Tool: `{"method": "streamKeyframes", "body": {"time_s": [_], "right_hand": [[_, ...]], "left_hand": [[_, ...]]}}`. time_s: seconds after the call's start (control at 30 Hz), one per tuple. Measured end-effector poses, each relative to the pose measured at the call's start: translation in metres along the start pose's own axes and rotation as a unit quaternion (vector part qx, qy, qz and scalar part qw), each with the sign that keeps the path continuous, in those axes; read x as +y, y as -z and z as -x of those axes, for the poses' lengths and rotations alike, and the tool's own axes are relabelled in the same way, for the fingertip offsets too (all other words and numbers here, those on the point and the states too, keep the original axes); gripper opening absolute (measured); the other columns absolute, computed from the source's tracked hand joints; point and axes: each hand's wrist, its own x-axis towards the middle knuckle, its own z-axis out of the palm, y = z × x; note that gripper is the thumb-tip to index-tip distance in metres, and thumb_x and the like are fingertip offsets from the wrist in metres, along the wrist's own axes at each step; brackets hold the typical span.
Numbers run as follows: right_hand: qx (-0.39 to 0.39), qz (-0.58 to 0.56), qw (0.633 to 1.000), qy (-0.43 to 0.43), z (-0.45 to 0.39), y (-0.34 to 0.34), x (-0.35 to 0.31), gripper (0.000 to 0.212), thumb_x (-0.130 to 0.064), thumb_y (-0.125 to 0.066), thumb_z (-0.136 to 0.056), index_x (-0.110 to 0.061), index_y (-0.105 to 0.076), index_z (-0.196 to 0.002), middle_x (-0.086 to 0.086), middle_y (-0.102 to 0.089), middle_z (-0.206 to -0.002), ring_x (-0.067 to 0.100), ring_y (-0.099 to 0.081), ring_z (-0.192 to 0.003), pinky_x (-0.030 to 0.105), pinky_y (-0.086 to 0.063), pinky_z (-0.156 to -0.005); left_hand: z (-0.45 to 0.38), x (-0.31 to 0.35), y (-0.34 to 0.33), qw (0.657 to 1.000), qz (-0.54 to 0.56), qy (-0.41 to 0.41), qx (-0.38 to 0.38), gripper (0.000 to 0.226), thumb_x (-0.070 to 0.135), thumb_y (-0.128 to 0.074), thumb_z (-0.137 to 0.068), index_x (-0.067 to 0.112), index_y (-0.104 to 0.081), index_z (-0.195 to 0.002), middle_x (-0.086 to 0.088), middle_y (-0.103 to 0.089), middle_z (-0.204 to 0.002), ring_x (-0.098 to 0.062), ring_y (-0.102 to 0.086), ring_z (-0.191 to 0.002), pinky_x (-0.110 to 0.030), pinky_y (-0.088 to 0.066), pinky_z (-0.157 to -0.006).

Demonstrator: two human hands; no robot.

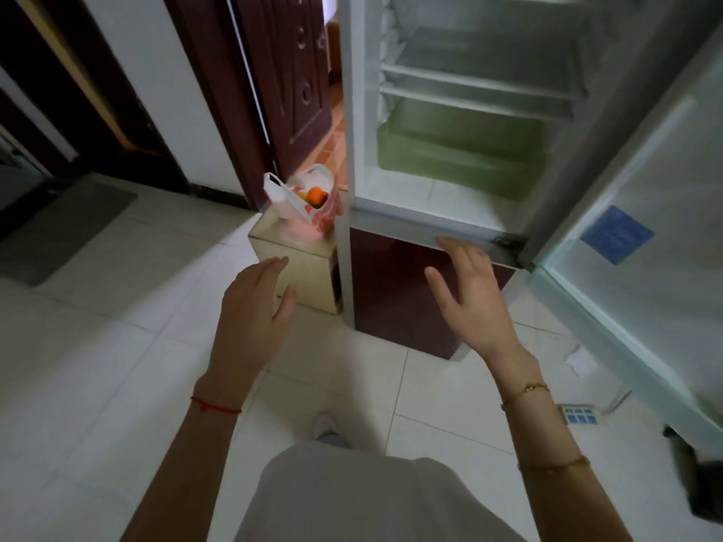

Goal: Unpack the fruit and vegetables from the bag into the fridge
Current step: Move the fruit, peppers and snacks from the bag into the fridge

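No text, brand or number can be read anywhere. At the right of the frame, a blue label (617, 235) is stuck on the inside of the open fridge door (665, 197); its print is too blurred to make out. Left of centre, a white plastic bag (309, 201) carries red printed patterning, but no letters are legible. At lower right, a small white item with blue squares (581, 414) lies on the floor, unreadable.
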Motion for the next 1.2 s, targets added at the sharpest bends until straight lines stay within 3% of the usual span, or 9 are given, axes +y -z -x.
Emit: {"method": "streamKeyframes", "body": {"time_s": [0.23, 0.43, 0.7, 0.93, 1.2], "right_hand": [[-0.032, -0.035, 0.999, 0.012, -0.074, -0.070, -0.049, 0.044, -0.034, -0.051, -0.099, -0.014, -0.047, -0.138, 0.002, -0.050, -0.137, 0.015, -0.039, -0.128, 0.021, -0.026, -0.108], [-0.082, -0.053, 0.995, 0.006, -0.122, -0.116, -0.067, 0.045, -0.033, -0.051, -0.099, -0.015, -0.045, -0.140, 0.003, -0.049, -0.137, 0.015, -0.040, -0.129, 0.023, -0.028, -0.106], [-0.131, -0.074, 0.988, -0.015, -0.202, -0.172, -0.063, 0.049, -0.040, -0.046, -0.098, -0.018, -0.042, -0.142, 0.001, -0.045, -0.145, 0.017, -0.037, -0.137, 0.039, -0.032, -0.115], [-0.107, -0.099, 0.989, 0.034, -0.309, -0.218, -0.055, 0.038, -0.029, -0.053, -0.099, -0.016, -0.049, -0.134, 0.004, -0.057, -0.124, 0.020, -0.052, -0.114, 0.036, -0.046, -0.098], [-0.158, -0.100, 0.981, 0.044, -0.412, -0.274, -0.042, 0.046, -0.032, -0.058, -0.094, -0.024, -0.043, -0.137, 0.000, -0.047, -0.142, 0.021, -0.044, -0.132, 0.049, -0.047, -0.103]], "left_hand": [[-0.054, -0.080, 0.017, 0.999, -0.023, 0.024, -0.007, 0.041, 0.024, -0.053, -0.096, 0.009, -0.054, -0.133, -0.008, -0.059, -0.134, -0.021, -0.052, -0.125, -0.028, -0.035, -0.105], [-0.092, -0.127, 0.023, 0.998, -0.043, 0.050, -0.016, 0.050, 0.038, -0.040, -0.095, 0.011, -0.053, -0.135, -0.007, -0.058, -0.135, -0.021, -0.051, -0.127, -0.035, -0.038, -0.106], [-0.161, -0.169, 0.007, 0.995, -0.046, 0.091, -0.020, 0.049, 0.036, -0.041, -0.095, 0.012, -0.052, -0.136, -0.007, -0.058, -0.137, -0.022, -0.051, -0.128, -0.029, -0.033, -0.105], [-0.261, -0.200, -0.021, 0.993, -0.027, 0.114, -0.020, 0.044, 0.032, -0.049, -0.098, 0.013, -0.051, -0.138, -0.006, -0.056, -0.140, -0.022, -0.052, -0.129, -0.034, -0.038, -0.106], [-0.351, -0.226, -0.047, 0.988, -0.003, 0.152, -0.018, 0.043, 0.032, -0.050, -0.097, 0.014, -0.052, -0.136, -0.006, -0.057, -0.138, -0.022, -0.054, -0.125, -0.035, -0.043, -0.103]]}}
